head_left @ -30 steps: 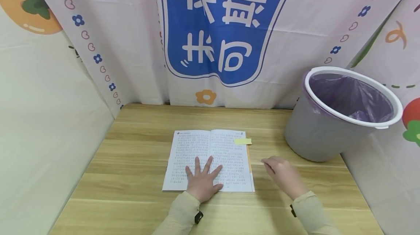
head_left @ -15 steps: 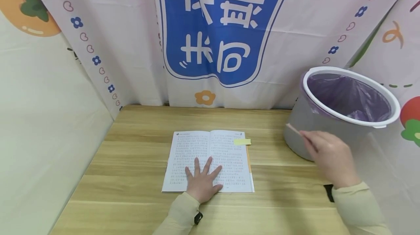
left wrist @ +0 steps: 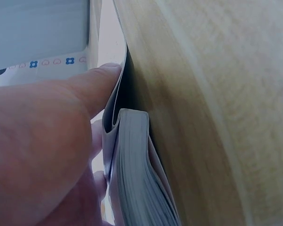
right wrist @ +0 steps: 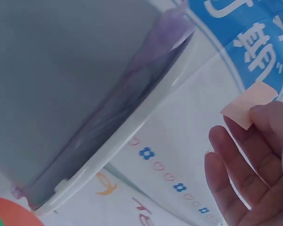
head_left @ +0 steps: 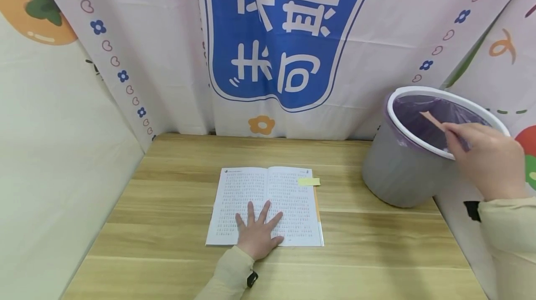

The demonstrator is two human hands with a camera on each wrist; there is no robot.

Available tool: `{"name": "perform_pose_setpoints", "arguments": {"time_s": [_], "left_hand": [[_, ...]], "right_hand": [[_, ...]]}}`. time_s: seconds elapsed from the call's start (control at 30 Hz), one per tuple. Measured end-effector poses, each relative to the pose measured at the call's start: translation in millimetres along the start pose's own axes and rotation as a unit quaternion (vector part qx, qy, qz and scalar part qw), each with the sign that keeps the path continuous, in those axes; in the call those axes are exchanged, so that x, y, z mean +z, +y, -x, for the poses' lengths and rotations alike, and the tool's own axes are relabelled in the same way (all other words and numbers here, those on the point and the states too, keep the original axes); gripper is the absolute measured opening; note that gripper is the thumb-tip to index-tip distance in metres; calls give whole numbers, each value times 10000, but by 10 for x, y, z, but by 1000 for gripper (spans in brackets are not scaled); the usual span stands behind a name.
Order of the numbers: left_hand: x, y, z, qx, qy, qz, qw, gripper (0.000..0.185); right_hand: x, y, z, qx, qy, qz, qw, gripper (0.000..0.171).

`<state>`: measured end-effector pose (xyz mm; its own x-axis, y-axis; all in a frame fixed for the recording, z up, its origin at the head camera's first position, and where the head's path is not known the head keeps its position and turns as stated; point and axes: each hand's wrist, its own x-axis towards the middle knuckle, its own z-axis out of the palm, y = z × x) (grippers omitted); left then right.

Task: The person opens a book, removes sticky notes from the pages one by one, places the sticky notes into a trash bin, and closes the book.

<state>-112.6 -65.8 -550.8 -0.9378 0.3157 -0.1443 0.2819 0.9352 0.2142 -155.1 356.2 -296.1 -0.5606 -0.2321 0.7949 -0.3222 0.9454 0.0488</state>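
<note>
The left hand (head_left: 257,232) lies flat on the open book (head_left: 265,204), fingers straight and spread across the lower pages, which seems to keep it open and still on the table (head_left: 167,225). The right hand (head_left: 487,158) is raised over the bin (head_left: 418,156), pinching a pink sticky note (head_left: 431,119) between thumb and fingertips above the purple liner (head_left: 423,125), its other fingers loosely extended. A yellow note (head_left: 309,181) sticks to the right page's edge.

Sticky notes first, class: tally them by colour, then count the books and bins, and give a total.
Yellow sticky note: 1
Pink sticky note: 1
Open book: 1
Grey bin: 1
Total: 4
</note>
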Motion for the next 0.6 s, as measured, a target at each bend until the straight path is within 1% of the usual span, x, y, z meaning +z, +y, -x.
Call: {"name": "perform_pose_setpoints", "arguments": {"time_s": [0.1,0.23,0.4,0.6], "left_hand": [[3,-3,-2,14,18,-13,10000,64],[10,-9,-6,29,23,-53,10000,64],[13,-10,-10,19,8,-28,10000,64],[11,-10,-6,14,-9,14,10000,64]], "right_hand": [[-1,166,-68,12,-278,241,9993,17],[16,323,-124,284,-705,347,9965,16],[44,462,-181,635,-1347,401,9880,15],[137,612,-203,739,-1852,551,9784,17]]}}
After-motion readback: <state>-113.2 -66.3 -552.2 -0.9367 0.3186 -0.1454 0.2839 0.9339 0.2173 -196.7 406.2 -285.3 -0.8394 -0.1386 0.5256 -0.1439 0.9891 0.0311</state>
